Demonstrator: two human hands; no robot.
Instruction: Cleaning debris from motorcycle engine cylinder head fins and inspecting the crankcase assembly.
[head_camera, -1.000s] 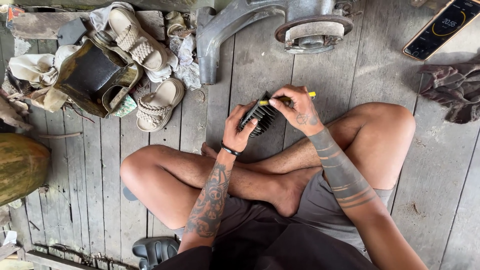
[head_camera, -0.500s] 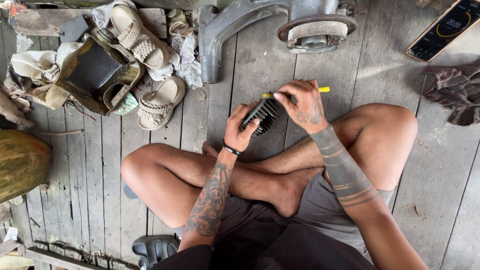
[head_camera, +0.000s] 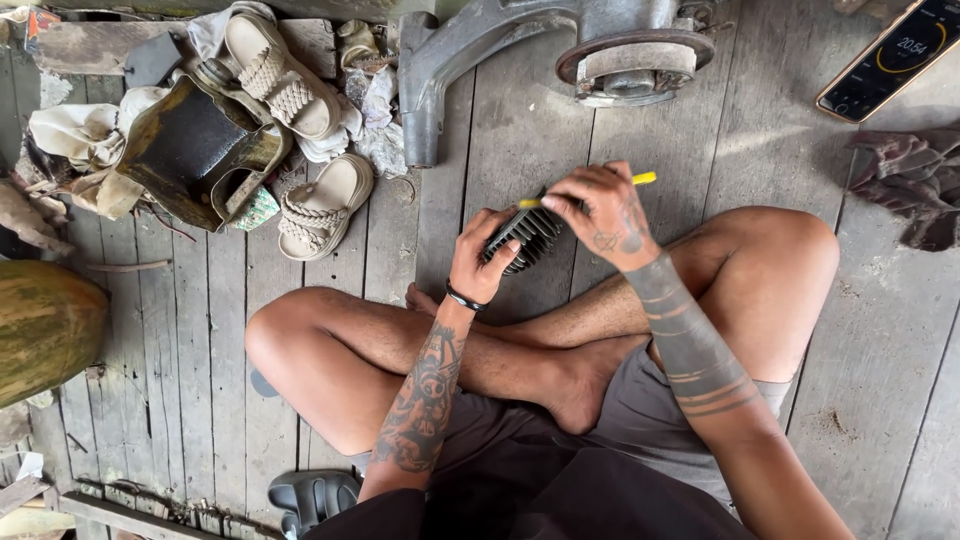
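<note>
Resting just above the crossed shins, over the plank floor (head_camera: 520, 110), a black finned metal part (head_camera: 522, 238) is being gripped from below and behind by the left hand (head_camera: 480, 262), whose fingers are being wrapped closed around its ribbed body. A yellow-handled tool (head_camera: 640, 179) is being pinched in the right hand (head_camera: 603, 212), which is being held closed over the top of the part, the tool's working end being hidden under the fingers. Judging from this, the fins are being cleaned or picked at, and the step seems to be under way rather than finished; a steady left grip and small, careful strokes of the tool along the ribs are being called for. Both forearms are being angled forward from the lap, the left wrist being bent upward, the right being turned palm down. Farther out, a grey metal casting (head_camera: 470, 50) is lying on the boards ahead, woven sandals (head_camera: 322, 205) and rags are being heaped to the left, and a phone (head_camera: 895, 55) is lying well apart at the right.
</note>
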